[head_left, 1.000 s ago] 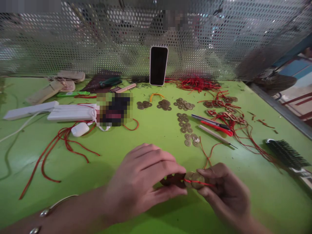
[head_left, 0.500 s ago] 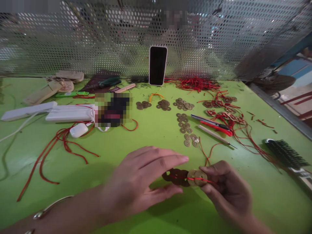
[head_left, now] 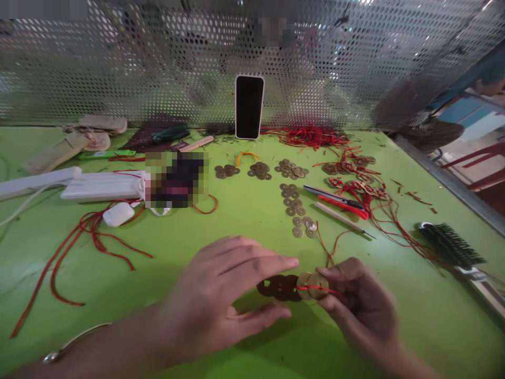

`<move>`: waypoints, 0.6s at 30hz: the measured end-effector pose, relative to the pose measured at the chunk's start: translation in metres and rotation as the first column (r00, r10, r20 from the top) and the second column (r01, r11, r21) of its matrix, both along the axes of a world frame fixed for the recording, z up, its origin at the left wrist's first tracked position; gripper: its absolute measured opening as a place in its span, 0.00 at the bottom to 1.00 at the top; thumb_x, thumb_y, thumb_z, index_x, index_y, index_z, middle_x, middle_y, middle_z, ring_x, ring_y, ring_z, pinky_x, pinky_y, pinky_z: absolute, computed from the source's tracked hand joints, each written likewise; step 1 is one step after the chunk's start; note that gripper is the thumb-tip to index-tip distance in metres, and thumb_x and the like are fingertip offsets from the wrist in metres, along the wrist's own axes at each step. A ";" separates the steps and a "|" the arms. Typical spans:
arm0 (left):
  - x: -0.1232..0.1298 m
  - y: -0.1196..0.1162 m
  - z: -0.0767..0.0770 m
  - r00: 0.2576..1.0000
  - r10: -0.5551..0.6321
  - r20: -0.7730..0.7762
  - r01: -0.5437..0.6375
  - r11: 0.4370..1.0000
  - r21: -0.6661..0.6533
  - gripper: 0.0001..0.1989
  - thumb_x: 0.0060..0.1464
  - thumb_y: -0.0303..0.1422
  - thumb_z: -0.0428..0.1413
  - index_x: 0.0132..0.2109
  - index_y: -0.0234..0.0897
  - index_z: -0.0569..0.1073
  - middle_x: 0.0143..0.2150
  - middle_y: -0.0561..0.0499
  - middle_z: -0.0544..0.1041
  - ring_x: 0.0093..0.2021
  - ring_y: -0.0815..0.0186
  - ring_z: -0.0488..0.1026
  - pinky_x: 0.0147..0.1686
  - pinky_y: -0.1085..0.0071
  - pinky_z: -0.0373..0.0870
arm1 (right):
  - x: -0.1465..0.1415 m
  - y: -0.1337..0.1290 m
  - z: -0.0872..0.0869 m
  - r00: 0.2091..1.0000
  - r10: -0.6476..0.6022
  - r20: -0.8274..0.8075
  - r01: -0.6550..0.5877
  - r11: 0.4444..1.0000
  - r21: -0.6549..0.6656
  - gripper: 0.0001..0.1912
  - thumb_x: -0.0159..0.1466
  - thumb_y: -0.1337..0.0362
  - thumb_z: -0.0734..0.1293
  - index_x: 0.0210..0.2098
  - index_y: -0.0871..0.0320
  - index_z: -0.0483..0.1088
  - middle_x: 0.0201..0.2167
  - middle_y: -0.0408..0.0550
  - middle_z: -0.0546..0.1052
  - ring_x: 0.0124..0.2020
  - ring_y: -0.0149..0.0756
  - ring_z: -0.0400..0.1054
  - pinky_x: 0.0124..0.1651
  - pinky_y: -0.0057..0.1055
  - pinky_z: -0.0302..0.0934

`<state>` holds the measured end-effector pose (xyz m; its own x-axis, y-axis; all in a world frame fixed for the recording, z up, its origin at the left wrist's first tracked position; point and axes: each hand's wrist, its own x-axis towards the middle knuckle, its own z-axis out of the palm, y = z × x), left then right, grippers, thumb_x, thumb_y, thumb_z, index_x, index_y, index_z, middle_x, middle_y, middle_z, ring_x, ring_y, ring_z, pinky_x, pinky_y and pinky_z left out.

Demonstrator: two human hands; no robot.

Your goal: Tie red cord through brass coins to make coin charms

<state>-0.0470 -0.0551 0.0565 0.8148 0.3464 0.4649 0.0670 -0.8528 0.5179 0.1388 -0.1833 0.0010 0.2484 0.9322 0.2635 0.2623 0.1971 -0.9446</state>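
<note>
A row of overlapping brass coins [head_left: 313, 286] with square holes, laced with red cord, hangs just above the green table. My right hand [head_left: 361, 300] pinches the row's right end between thumb and fingers. My left hand [head_left: 232, 289] is spread around the left end, thumb below and fingers above, the thumb and index tips apart. Whether its palm touches the coins is hidden. Two loose cord ends [head_left: 329, 255] rise from behind the right fingertips.
Small coin piles [head_left: 259, 169] lie mid-table. A cutter [head_left: 343, 202], a needle tool [head_left: 341, 217] and a brush [head_left: 452, 245] are at right. A phone [head_left: 249, 108] stands at the back, near red cords [head_left: 313, 136]. White power strips [head_left: 104, 185] lie left.
The whole view has shifted, so the table's things appear slightly further left. Both hands keep nearly the same pose around the coin row; the left thumb and fingers remain apart.
</note>
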 end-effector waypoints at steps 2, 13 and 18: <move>0.001 -0.003 -0.001 1.000 -0.009 0.023 0.010 1.000 -0.022 0.19 0.50 0.32 0.61 0.49 0.36 0.69 0.38 0.55 0.77 0.39 0.71 0.72 0.44 0.73 0.68 | 0.000 -0.001 -0.001 1.000 0.028 -0.009 -0.028 0.999 -0.017 0.10 0.60 0.65 0.67 0.41 0.50 0.66 0.17 0.37 0.61 0.16 0.26 0.55 0.15 0.20 0.49; 0.003 -0.008 -0.004 0.997 0.069 0.046 -0.066 0.996 -0.068 0.15 0.48 0.32 0.63 0.43 0.35 0.70 0.35 0.54 0.76 0.36 0.69 0.70 0.37 0.72 0.68 | -0.004 0.000 -0.005 0.999 0.049 0.013 -0.048 0.999 -0.014 0.11 0.60 0.66 0.67 0.42 0.48 0.64 0.17 0.36 0.59 0.14 0.25 0.53 0.14 0.20 0.49; 0.004 -0.013 -0.005 0.996 0.084 0.009 -0.083 0.991 -0.107 0.15 0.48 0.34 0.62 0.42 0.35 0.69 0.36 0.54 0.75 0.36 0.68 0.70 0.38 0.70 0.67 | -0.008 0.001 -0.006 0.996 0.070 0.058 -0.071 0.997 0.011 0.10 0.61 0.65 0.67 0.41 0.50 0.65 0.17 0.36 0.61 0.14 0.25 0.53 0.15 0.20 0.53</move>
